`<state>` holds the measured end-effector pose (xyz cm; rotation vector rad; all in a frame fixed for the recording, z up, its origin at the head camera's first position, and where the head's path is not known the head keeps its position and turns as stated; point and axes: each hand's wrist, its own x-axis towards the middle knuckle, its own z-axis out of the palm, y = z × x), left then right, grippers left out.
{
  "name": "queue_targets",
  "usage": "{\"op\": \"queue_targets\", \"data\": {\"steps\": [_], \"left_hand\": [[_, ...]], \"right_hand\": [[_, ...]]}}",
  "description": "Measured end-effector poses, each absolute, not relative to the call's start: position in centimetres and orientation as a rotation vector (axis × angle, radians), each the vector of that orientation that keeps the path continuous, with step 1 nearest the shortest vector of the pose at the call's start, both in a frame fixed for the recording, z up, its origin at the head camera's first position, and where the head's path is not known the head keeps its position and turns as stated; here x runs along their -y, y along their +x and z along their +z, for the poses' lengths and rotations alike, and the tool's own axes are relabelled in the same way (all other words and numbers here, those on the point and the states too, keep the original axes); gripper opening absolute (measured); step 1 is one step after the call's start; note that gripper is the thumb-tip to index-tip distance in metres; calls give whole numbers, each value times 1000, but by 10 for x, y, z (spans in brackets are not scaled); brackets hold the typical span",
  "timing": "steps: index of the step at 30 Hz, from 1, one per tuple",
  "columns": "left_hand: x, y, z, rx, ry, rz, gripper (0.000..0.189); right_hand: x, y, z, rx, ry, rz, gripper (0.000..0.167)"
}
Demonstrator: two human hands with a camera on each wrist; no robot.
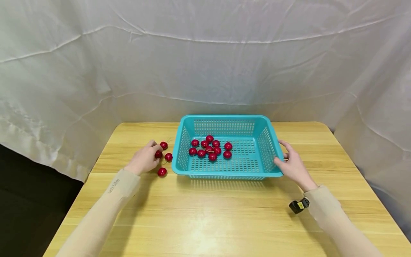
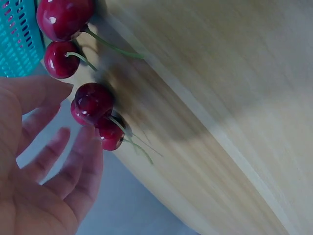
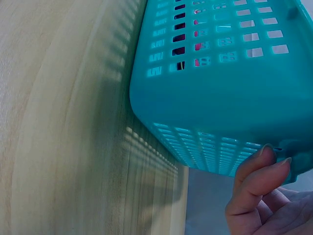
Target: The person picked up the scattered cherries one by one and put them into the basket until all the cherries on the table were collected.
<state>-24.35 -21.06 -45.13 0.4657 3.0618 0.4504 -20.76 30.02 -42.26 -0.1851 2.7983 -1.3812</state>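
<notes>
At the left of the table, my left hand (image 1: 147,157) has its thumb and fingertips around a red cherry (image 2: 94,103) with a thin green stem. More cherries lie close by: one (image 1: 163,145) just beyond the fingers, another (image 1: 168,157) beside the basket, and a third (image 1: 162,172) toward the front. A turquoise plastic basket (image 1: 224,174) with slotted walls stands in the middle, several cherries (image 1: 212,157) grouped in its left half. My right hand (image 1: 293,165) grips the basket's right rim, thumb on the near side and fingers along the outer wall (image 3: 220,107).
The wooden table (image 1: 212,217) has rounded far corners. Pale cloth (image 1: 205,71) hangs behind it and at the sides. A small black device (image 1: 298,206) sits at the right wrist. A dark area (image 1: 29,200) lies beyond the table's left edge.
</notes>
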Motion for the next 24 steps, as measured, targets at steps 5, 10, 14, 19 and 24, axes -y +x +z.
{"op": "queue_targets", "data": {"steps": [5,10,14,19,24], "left_hand": [[211,-245,-454,-3084,450,416,43],[210,-247,-457,-3035,412,404,42],[210,-247,-459,-3011,393,410,39],[211,-247,-461,-3004,410,399,35],[212,-248,-461,-2999,444,374,29]], "right_hand": [[-299,-207,-422,-2803,-181,-1371,73],[-299,-207,-421,-2806,-178,-1360,74],[-298,-207,-421,-2803,-176,-1360,74],[-298,-206,-420,-2800,-173,-1367,73],[-298,-206,-420,-2803,-171,-1366,73]]}}
